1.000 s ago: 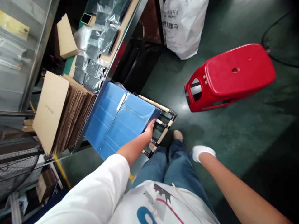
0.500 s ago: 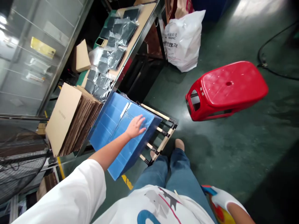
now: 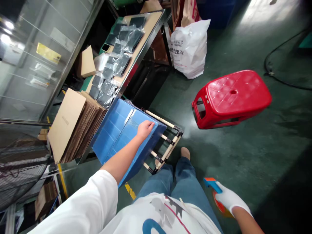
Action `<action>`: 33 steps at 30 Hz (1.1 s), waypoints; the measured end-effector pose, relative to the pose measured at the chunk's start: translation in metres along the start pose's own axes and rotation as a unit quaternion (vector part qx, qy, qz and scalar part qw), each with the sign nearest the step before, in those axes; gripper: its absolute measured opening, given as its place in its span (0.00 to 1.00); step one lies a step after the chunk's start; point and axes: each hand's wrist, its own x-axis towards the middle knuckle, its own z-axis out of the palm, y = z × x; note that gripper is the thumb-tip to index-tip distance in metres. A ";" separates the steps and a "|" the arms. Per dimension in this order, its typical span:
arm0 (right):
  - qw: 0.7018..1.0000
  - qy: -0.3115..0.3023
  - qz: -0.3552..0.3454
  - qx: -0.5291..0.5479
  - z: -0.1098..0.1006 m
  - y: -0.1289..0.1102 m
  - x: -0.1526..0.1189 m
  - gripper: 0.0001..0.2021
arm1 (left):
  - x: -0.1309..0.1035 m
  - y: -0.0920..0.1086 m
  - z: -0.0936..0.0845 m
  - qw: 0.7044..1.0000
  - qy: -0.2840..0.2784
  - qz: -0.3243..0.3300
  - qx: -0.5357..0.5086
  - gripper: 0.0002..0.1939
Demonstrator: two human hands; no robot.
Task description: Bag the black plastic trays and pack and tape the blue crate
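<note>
My bare left hand (image 3: pixel 145 128) is closed, its fingers curled in, over the near right part of a blue sheet-covered stand (image 3: pixel 107 130). Nothing shows in its fingers, and whether it touches the surface is hard to tell. Clear tape and a white strip run along a seam in the blue sheet. Low at my right side, my right hand (image 3: pixel 230 197) wears a white glove and grips a tape dispenser (image 3: pixel 212 184) with a blue and orange head. Part of its orange roll is hidden behind the glove.
Flat cardboard sheets (image 3: pixel 68 126) stand stacked left of the blue stand. Dark items in clear bags (image 3: pixel 122 63) lie on the workbench (image 3: pixel 151 27). A red stool (image 3: pixel 234 94), a white bag (image 3: pixel 190 48) and a black cable (image 3: pixel 280 76) are on the floor.
My left hand has gone from spread fingers to a closed hand, slightly to the right. My right hand has come up further into view with the tape dispenser.
</note>
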 end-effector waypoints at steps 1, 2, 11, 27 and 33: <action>1.000 -0.024 0.011 0.014 -0.005 -0.003 0.003 0.25 | -0.003 0.009 -0.001 0.999 0.005 0.033 0.025 0.14; 0.999 -0.037 0.016 0.024 -0.010 -0.007 0.005 0.27 | -0.007 0.020 -0.001 0.996 0.010 0.068 0.052 0.15; 0.999 0.002 -0.046 0.014 -0.037 -0.067 0.007 0.30 | -0.062 0.069 0.037 0.958 -0.273 0.030 0.082 0.16; 0.752 0.233 -0.610 -0.089 -0.099 -0.251 -0.123 0.33 | -0.166 0.068 -0.105 0.622 -0.174 -0.203 -0.735 0.28; 0.684 0.196 -0.676 -0.190 -0.076 -0.299 -0.148 0.35 | -0.207 0.035 -0.122 0.584 -0.141 -0.177 -0.780 0.24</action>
